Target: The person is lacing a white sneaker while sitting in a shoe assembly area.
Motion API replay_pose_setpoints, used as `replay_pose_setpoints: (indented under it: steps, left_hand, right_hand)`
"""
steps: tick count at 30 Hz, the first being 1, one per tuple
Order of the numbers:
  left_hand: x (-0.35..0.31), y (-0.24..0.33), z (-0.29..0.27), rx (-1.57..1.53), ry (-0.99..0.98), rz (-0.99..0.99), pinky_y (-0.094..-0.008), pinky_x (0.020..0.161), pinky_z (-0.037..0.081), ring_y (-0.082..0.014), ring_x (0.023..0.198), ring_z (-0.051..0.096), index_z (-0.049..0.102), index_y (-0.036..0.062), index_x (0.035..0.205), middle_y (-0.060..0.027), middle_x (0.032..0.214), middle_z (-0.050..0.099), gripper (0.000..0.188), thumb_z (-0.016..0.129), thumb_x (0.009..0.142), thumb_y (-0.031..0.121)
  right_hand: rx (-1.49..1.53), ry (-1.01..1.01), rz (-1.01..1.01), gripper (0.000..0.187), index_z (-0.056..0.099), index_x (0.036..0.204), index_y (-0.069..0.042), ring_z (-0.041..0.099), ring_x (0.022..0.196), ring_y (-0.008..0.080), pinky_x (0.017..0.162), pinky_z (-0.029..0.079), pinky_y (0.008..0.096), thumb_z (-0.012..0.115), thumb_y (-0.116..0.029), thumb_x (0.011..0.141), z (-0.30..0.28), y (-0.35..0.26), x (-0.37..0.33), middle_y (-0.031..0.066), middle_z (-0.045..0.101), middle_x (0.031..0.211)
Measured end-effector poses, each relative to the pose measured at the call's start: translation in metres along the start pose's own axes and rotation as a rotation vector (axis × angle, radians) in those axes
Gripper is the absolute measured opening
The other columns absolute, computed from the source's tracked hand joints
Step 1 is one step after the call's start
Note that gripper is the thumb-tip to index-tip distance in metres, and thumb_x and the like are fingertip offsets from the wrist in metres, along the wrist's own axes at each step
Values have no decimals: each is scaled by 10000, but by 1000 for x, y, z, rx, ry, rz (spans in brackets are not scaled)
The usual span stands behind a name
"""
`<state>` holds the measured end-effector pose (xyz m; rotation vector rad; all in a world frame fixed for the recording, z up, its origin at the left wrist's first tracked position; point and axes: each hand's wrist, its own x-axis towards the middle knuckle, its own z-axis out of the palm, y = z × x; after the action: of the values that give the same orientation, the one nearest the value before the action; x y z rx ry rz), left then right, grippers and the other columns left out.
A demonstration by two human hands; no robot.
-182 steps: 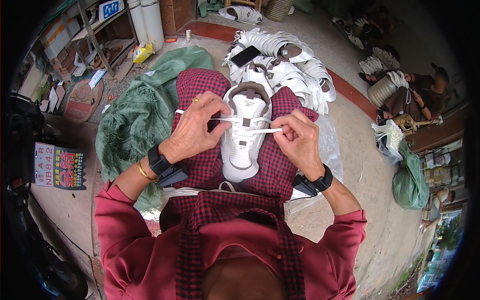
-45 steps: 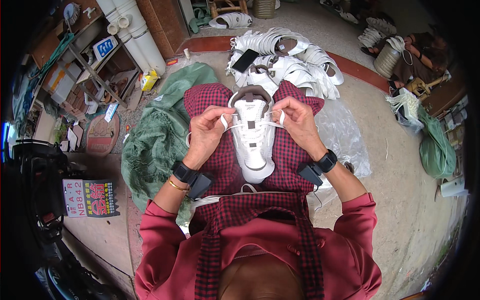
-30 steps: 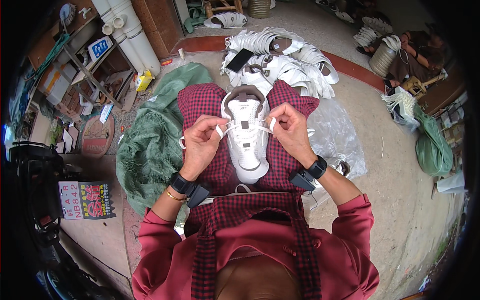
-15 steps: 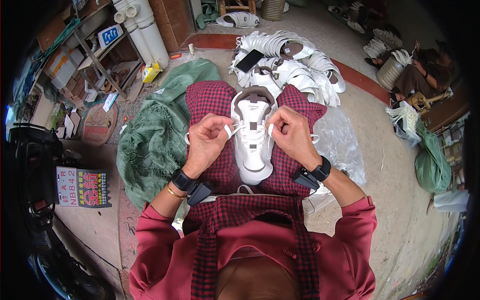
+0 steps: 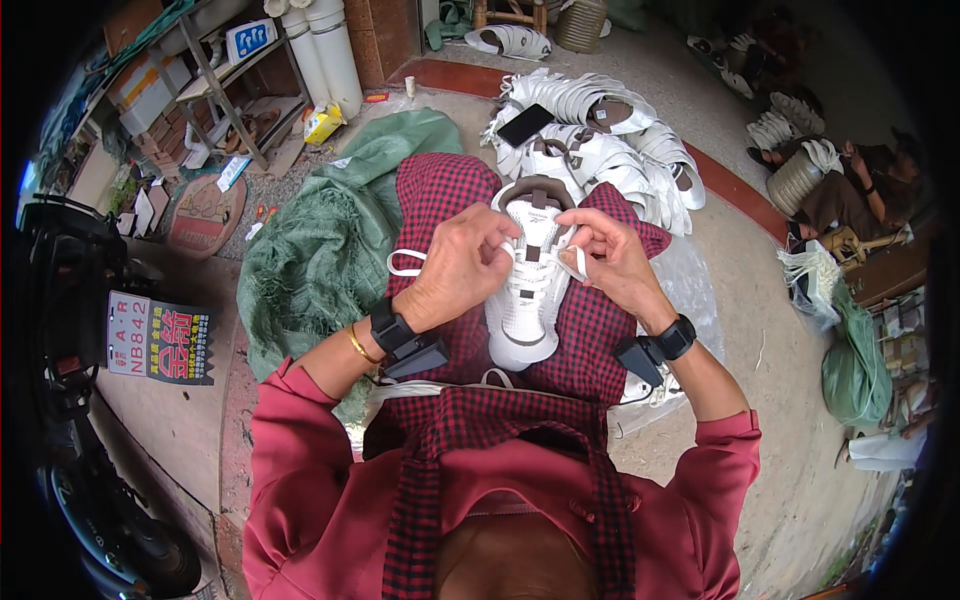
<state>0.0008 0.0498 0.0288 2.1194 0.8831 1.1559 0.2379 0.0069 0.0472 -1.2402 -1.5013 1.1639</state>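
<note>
A white sneaker [image 5: 524, 320] with a grey-brown collar lies on my lap, toe toward me, over a red-and-black checked apron [image 5: 445, 185]. At its left edge, near the upper eyelets, my left hand [image 5: 458, 268] is closed in a pinch on the white shoelace [image 5: 404, 263], which loops out past the wrist. Across the tongue, my right hand [image 5: 622, 268] pinches the lace on the other side, and a short loop stands out beside its thumb. Both hands touch the shoe's upper sides. My fingers partly hide the top eyelets.
Beyond my knees lies a pile of white shoe uppers [image 5: 590, 160] with a black phone [image 5: 525, 125] on top. Green sacking [image 5: 300, 260] is heaped at my left. A motor scooter [image 5: 70, 400] stands at far left. Another person [image 5: 850, 190] sits at far right.
My hands have moved in closer to the sneaker's top eyelets, and the left lace now loops out beyond my left hand. The whole view has shifted slightly.
</note>
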Motion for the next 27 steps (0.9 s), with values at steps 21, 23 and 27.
replay_pose_setpoints:
  steps: [21,23,27]
  left_hand:
    - [84,-14,-43,378,-970,377,-347,838,416,-285,925,517,641,30,906,-119,934,511,132,589,786,10]
    - [97,-43,-34,397,-1033,799,-377,779,426,-290,861,540,681,46,926,-117,840,542,157,587,801,63]
    - [92,-9,-29,273,-967,15,-420,704,505,-320,777,657,716,-11,761,-180,815,670,278,656,738,260]
  right_hand:
    - [-855,-683,-157,241,757,961,-34,610,969,305,840,475,406,605,-83,781,-32,-50,50,154,669,978]
    - [-737,-650,-203,208,734,835,-8,636,788,292,750,484,404,611,-170,790,-24,-49,59,154,683,844]
    - [-916,-480,-20,280,664,680,34,463,529,196,571,415,369,689,-216,801,-6,-43,49,77,475,548]
